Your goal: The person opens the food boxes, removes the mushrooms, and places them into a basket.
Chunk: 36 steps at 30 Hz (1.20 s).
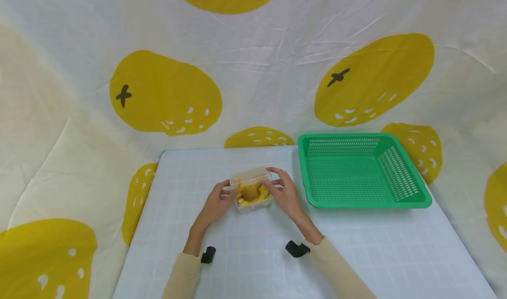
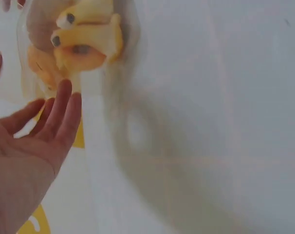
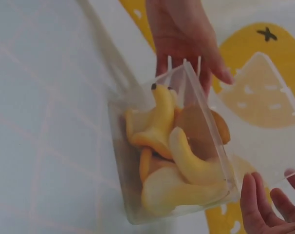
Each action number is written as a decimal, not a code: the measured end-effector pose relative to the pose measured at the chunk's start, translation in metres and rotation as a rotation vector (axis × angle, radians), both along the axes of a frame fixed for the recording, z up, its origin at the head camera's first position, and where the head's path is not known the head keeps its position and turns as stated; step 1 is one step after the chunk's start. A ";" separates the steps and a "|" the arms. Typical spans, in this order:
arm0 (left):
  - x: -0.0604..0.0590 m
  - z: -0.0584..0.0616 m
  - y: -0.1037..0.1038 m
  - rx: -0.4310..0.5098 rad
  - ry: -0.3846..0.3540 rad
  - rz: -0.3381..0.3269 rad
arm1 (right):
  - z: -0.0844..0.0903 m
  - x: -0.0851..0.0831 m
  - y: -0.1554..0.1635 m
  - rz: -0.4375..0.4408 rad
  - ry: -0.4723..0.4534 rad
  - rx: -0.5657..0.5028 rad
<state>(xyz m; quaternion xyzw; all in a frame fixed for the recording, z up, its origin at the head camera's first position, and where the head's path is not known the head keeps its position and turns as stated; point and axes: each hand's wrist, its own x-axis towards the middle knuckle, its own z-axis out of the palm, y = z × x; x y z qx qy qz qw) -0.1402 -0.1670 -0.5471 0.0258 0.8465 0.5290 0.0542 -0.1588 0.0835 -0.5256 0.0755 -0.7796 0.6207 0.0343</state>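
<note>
Risk: we judge ball [image 1: 250, 193] and bananas [image 3: 196, 165] heaped in box [image 1: 250, 208] on desk [image 1: 245, 263] could snag tilted lid [image 1: 249, 175] | left hand [image 1: 217, 204] relaxed at box's left side, no grip seen; right hand [image 1: 287, 197] at lid's right edge, pinching or not we can't tell | basket [image 1: 368, 205] right, beyond right hand.

A green perforated basket [image 1: 344, 180] stands at the right of the pale table [image 1: 257, 263], its faint, blurred grid perhaps pinkish; behind hangs a whitish cloth [image 1: 269, 87] printed with big yellow fruit shapes [image 1: 170, 92]
</note>
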 end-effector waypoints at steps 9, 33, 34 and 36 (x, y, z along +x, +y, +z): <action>-0.010 0.008 0.015 0.203 0.080 0.189 | 0.007 -0.007 -0.001 0.032 -0.031 -0.015; -0.013 0.003 0.044 0.297 0.015 0.547 | 0.029 -0.038 -0.019 -0.061 -0.042 0.092; -0.013 0.002 0.044 0.304 0.017 0.561 | 0.030 -0.040 -0.020 -0.062 -0.052 0.101; -0.013 0.002 0.045 0.345 0.006 0.584 | 0.032 -0.045 -0.022 -0.060 -0.071 0.119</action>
